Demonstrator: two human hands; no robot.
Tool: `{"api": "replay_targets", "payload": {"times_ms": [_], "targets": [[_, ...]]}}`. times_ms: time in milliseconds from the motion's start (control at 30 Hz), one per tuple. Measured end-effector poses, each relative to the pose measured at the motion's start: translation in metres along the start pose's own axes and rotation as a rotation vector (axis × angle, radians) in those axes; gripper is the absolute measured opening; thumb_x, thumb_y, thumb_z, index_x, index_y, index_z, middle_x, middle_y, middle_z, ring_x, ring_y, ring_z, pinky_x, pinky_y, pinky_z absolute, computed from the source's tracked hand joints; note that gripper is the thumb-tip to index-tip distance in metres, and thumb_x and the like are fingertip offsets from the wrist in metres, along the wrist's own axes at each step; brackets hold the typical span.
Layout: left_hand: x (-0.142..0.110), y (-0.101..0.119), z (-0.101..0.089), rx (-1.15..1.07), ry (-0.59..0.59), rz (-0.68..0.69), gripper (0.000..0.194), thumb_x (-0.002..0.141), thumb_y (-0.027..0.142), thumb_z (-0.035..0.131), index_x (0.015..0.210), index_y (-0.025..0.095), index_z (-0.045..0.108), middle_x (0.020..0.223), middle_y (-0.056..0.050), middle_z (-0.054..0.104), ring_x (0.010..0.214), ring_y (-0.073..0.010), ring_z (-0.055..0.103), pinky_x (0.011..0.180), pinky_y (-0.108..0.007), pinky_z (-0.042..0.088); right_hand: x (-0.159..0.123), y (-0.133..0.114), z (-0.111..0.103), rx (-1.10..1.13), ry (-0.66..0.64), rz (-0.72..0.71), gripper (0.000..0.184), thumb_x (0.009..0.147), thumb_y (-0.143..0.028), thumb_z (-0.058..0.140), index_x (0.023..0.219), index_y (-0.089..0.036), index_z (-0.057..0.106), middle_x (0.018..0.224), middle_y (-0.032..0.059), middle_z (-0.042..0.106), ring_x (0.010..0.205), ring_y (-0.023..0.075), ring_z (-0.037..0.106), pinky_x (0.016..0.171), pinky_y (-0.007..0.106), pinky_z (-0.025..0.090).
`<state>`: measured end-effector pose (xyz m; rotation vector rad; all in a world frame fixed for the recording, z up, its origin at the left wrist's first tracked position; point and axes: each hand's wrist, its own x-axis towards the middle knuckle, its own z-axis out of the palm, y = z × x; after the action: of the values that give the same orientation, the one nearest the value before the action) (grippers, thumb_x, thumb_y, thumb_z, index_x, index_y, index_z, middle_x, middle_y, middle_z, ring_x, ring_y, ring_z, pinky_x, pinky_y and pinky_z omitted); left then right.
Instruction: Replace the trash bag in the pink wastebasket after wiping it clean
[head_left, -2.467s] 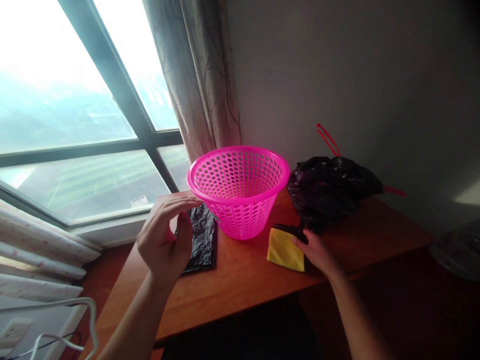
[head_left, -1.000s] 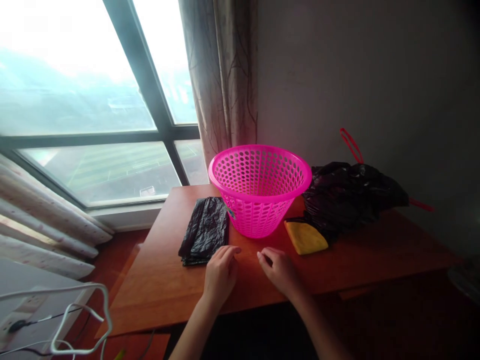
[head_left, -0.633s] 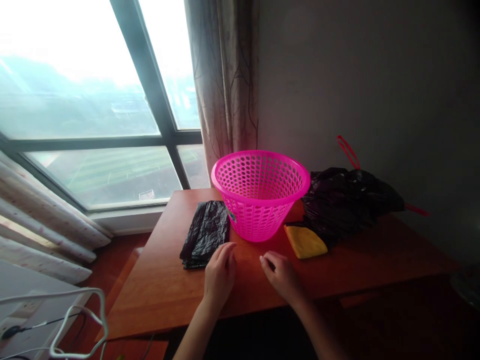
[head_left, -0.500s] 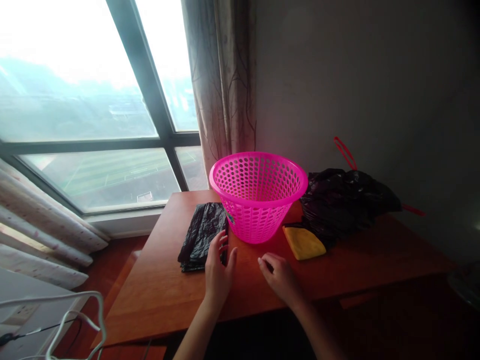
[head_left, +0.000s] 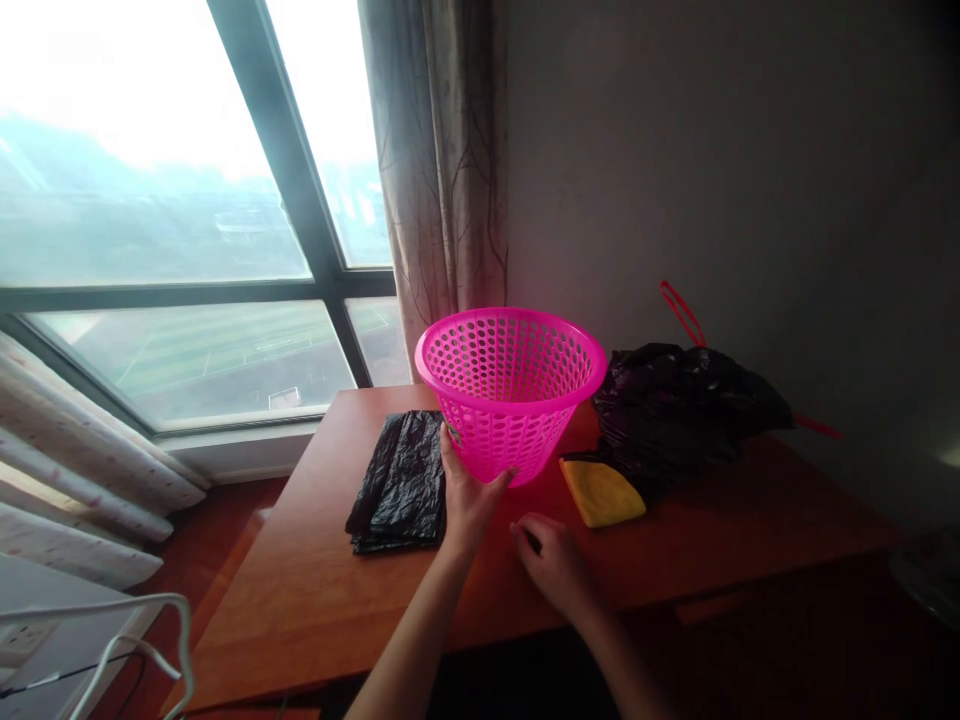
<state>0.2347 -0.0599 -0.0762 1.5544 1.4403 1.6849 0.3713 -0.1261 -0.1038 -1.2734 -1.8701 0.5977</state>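
Note:
A pink perforated basket [head_left: 510, 385] stands upright on the wooden table [head_left: 697, 540]. My left hand [head_left: 466, 500] is wrapped round the basket's lower left side, thumb under its base. My right hand [head_left: 555, 565] rests on the table just in front of the basket, fingers curled with nothing seen in them. A stack of folded black plastic bags [head_left: 397, 485] lies left of the basket. A folded yellow cloth [head_left: 600, 492] lies to its right.
A full black rubbish bag [head_left: 682, 410] with red drawstrings sits at the back right against the wall. A curtain [head_left: 442, 170] hangs behind the basket beside a large window. White cables [head_left: 112, 650] and a socket are at the lower left.
My left hand has moved forward from the table surface and closed round the basket's lower side. My right hand has barely moved.

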Motion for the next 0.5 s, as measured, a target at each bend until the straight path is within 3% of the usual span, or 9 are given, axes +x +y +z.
{"api": "replay_targets", "payload": {"times_ms": [167, 367, 500], "targets": [[0.009, -0.008, 0.004, -0.008, -0.009, 0.021, 0.115, 0.064, 0.035, 0.086, 0.152, 0.025, 0.014, 0.156, -0.018, 0.025, 0.144, -0.0356, 0.028, 0.115, -0.048, 0.031, 0.000, 0.001, 0.000, -0.011, -0.008, 0.009, 0.028, 0.094, -0.023, 0.045, 0.066, -0.021, 0.047, 0.067, 0.0007, 0.057, 0.062, 0.0149, 0.053, 0.060, 0.026, 0.034], [0.010, -0.017, 0.005, 0.015, -0.025, 0.009, 0.110, 0.069, 0.037, 0.083, 0.152, 0.026, 0.012, 0.153, -0.019, 0.029, 0.140, -0.0342, 0.036, 0.112, -0.049, 0.035, -0.001, 0.002, 0.000, -0.008, -0.023, 0.015, 0.029, 0.094, -0.023, 0.045, 0.065, -0.020, 0.045, 0.067, 0.0002, 0.055, 0.063, 0.0144, 0.052, 0.061, 0.027, 0.032], [0.011, -0.012, -0.014, 0.128, -0.049, 0.056, 0.101, 0.075, 0.039, 0.077, 0.152, 0.021, 0.013, 0.150, -0.020, 0.035, 0.138, -0.0330, 0.038, 0.111, -0.049, 0.036, -0.001, 0.000, -0.001, 0.010, -0.029, 0.022, 0.030, 0.095, -0.025, 0.044, 0.065, -0.020, 0.045, 0.067, -0.0004, 0.053, 0.064, 0.0140, 0.051, 0.062, 0.027, 0.033]]}}
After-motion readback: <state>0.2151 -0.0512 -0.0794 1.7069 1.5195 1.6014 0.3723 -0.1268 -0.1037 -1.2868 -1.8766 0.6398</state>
